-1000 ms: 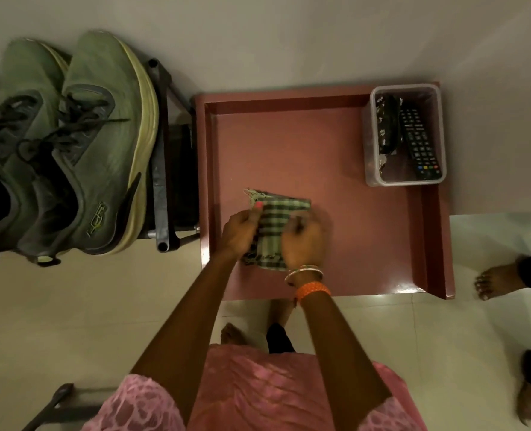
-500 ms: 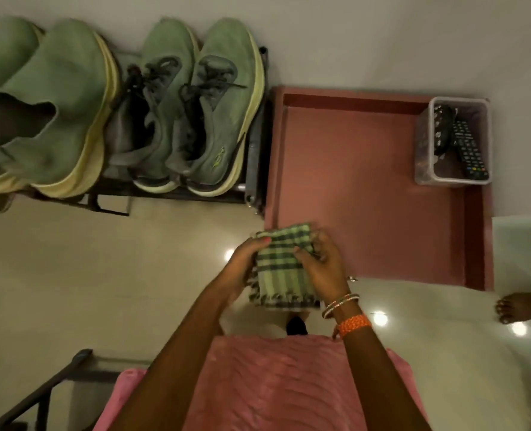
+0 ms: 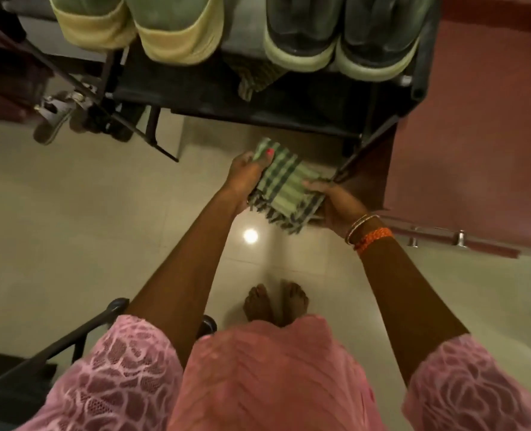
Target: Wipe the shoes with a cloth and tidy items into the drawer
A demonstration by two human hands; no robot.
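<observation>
Item: checked cloth (image 3: 284, 185), folded, gripped by my left hand (image 3: 247, 175) and right hand (image 3: 335, 202); had left drawer (image 3: 475, 135), now frame centre below shoes (image 3: 342, 35). Wiping next, likely.

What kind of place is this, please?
Probably a home, near its entrance. A black shoe rack holds pairs of shoes, the floor is pale glossy tile, and the person stands barefoot holding a checked cloth in both hands.
</observation>
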